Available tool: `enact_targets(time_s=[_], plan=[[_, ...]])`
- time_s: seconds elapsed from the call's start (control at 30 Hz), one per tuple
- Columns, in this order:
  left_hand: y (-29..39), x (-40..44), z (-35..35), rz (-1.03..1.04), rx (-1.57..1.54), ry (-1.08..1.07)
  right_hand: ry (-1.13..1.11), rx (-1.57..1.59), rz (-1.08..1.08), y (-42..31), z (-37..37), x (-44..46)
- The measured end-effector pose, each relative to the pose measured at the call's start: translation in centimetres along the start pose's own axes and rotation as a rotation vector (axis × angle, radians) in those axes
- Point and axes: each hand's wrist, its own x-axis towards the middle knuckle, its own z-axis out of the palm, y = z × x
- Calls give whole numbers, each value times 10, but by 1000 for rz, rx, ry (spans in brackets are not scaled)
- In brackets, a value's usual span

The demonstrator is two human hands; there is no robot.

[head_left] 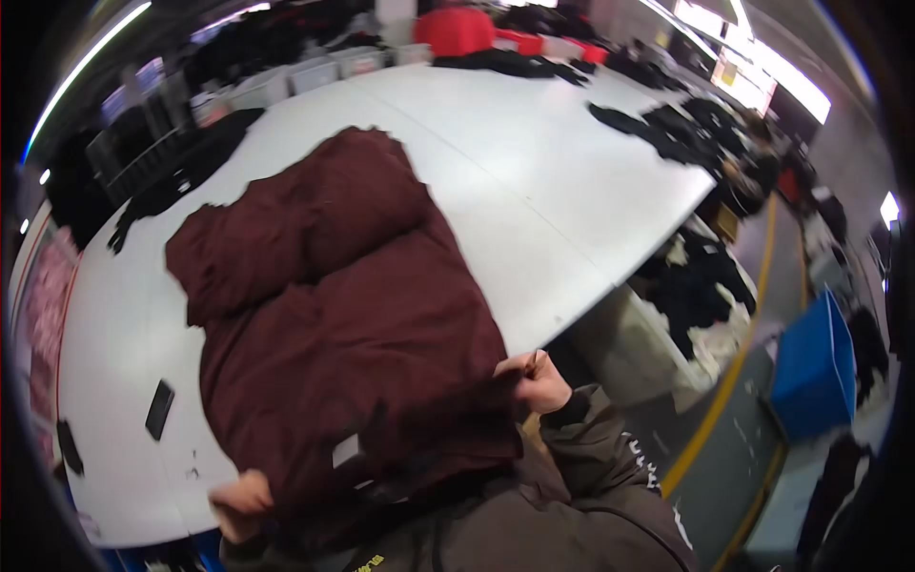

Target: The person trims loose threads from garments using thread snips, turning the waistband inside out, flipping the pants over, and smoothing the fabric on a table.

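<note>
A large maroon garment lies on the white table in front of me, its far part bunched into a thick roll. Its near edge hangs toward my body, and a white label shows on it. My right hand is closed on the garment's near right corner. At the near left corner my left hand, slightly blurred, is closed on the cloth too. Exactly what kind of garment it is I cannot make out.
A black phone-like object lies on the white table, left of the garment. Black clothes are at the far right edge. A bin of clothes and a blue bin stand on the right.
</note>
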Motion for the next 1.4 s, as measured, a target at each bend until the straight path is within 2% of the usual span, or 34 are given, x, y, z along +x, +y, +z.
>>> enact_targets(time_s=[0.03,0.07,0.1,0.17,0.2,0.27,0.33,0.37,0.47,0.6,0.63,0.7,0.77,0.8,0.87,0.9,0.93,0.97,1.07,1.1,1.13,1.2,1.27,1.3,1.33,1.4], plan=[[10,-10,-37,-139,92,-396,52,-4,-5,-21,1,-6],[22,-20,-73,-260,191,-786,-206,-120,92,-51,-1,-7],[25,-19,-75,-283,183,-792,-479,-223,190,-72,1,-12],[43,-28,-77,-294,401,-791,-247,-109,359,-82,2,-30],[58,-38,-74,-304,526,-774,-275,-76,370,-80,4,-33],[74,-55,-69,-291,773,-742,129,-7,314,-78,4,-30],[77,-80,-75,-248,976,-739,94,61,298,-75,4,-14],[49,-73,-43,-222,1070,-743,96,49,296,-74,8,-4],[-22,-20,41,-156,1362,-766,-78,-195,266,-63,21,32],[-62,2,80,-30,1747,-809,-183,-281,253,-55,37,83],[-67,4,81,-12,1743,-823,-210,-368,222,-52,40,100],[-73,2,82,129,1644,-608,-238,-467,173,-37,47,134],[-76,3,81,253,1537,-388,-100,-684,23,3,43,163],[-75,9,78,269,1551,-384,-35,-874,-9,28,41,175],[-65,20,64,-121,1376,-744,98,-1122,-112,92,28,184],[-54,21,58,-335,1279,-874,83,-1181,-45,120,20,182],[-41,32,60,-545,1184,-959,38,-1236,-3,116,21,186],[-36,51,51,-488,1027,-1043,15,-1216,66,106,32,188],[-7,92,20,-681,567,-649,-48,-1230,-123,124,21,187],[-1,118,7,-836,570,-581,-37,-1227,-51,119,24,187],[-11,130,-23,-897,597,-431,-31,-1225,-74,118,25,186],[-32,167,-75,-641,966,-222,-29,-1216,-98,116,32,185],[-61,198,-163,-522,1220,12,-29,-1258,23,111,34,184],[-74,214,-200,-428,1326,170,-26,-1259,30,111,34,184],[-87,233,-241,-277,1572,266,-12,-1265,38,111,34,185],[-99,272,-280,-103,1705,598,14,-1255,24,113,34,184]])
